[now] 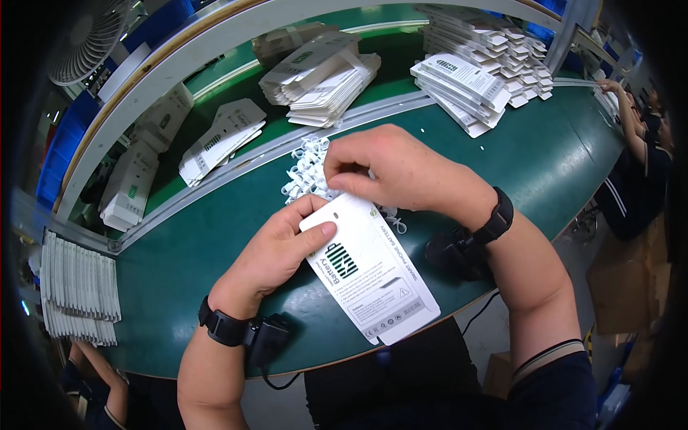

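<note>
My left hand (276,244) is closed on a flat white battery carton (380,287) with green and grey print, thumb on its face and fingers behind it. The carton tilts over the near edge of the table, its slotted hanging end pointing away from me. At that far end my right hand (380,163) is bent with thumb and fingers pinched together, close to the carton's top edge. Whatever those fingertips pinch is hidden. Just beyond them lies a loose heap of small white looped plastic pieces (308,168), with a few more (395,221) partly behind the carton.
Stacks of flat white cartons stand at the back middle (322,72), back right (466,86) and far left (79,290) of the green table (186,287). A metal rail (398,106) crosses behind the heap. Other people's arms (627,115) show at the right and lower left.
</note>
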A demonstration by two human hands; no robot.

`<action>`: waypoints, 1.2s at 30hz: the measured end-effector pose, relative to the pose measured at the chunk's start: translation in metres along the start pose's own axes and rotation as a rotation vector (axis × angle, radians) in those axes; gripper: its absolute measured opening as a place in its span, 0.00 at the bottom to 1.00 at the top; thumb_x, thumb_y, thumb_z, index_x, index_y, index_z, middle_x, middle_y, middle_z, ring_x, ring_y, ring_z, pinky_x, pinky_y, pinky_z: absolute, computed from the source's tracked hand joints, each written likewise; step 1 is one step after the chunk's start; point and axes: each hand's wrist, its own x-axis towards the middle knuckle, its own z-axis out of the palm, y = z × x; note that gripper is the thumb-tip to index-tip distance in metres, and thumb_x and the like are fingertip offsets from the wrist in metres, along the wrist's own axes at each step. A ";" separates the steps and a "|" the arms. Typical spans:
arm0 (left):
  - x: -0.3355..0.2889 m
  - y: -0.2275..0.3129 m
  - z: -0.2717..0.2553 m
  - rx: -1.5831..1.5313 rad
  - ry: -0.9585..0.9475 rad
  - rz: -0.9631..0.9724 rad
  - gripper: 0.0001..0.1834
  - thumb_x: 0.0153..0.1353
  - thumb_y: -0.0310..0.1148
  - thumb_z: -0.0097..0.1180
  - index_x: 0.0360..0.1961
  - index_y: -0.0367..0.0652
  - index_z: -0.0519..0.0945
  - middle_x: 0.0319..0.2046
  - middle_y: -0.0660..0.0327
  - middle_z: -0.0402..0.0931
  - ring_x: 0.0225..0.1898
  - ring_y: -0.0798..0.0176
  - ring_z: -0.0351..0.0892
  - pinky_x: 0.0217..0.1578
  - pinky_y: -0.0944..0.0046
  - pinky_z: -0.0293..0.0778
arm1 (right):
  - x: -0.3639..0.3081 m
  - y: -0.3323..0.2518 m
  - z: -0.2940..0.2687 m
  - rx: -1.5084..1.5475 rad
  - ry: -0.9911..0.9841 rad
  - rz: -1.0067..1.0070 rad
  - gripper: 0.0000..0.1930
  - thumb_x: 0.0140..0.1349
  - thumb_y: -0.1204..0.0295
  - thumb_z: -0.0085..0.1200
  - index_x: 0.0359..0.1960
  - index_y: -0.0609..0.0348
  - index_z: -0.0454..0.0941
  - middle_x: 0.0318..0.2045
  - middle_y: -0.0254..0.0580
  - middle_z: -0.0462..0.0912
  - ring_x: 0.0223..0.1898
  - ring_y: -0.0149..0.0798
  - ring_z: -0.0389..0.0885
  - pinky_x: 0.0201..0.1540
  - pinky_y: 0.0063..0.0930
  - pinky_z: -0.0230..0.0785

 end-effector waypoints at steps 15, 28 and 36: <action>-0.001 0.001 0.001 0.100 -0.008 -0.012 0.09 0.66 0.31 0.54 0.45 0.39 0.74 0.36 0.67 0.78 0.36 0.79 0.75 0.39 0.76 0.71 | -0.008 0.050 -0.025 -0.184 0.030 0.195 0.08 0.57 0.76 0.57 0.38 0.61 0.81 0.31 0.45 0.83 0.31 0.44 0.81 0.36 0.31 0.72; 0.001 0.000 0.002 0.116 0.006 -0.017 0.10 0.65 0.32 0.56 0.45 0.40 0.73 0.36 0.68 0.78 0.36 0.79 0.75 0.39 0.76 0.71 | -0.008 0.071 -0.012 -0.226 -0.013 0.264 0.06 0.54 0.77 0.56 0.34 0.57 0.83 0.33 0.43 0.83 0.38 0.47 0.81 0.42 0.36 0.72; 0.001 -0.001 0.002 0.136 0.008 -0.001 0.10 0.66 0.32 0.55 0.45 0.40 0.73 0.37 0.68 0.78 0.37 0.78 0.75 0.40 0.76 0.71 | -0.010 0.070 -0.012 -0.346 0.221 0.180 0.08 0.56 0.77 0.55 0.38 0.58 0.80 0.31 0.46 0.81 0.36 0.49 0.80 0.40 0.37 0.72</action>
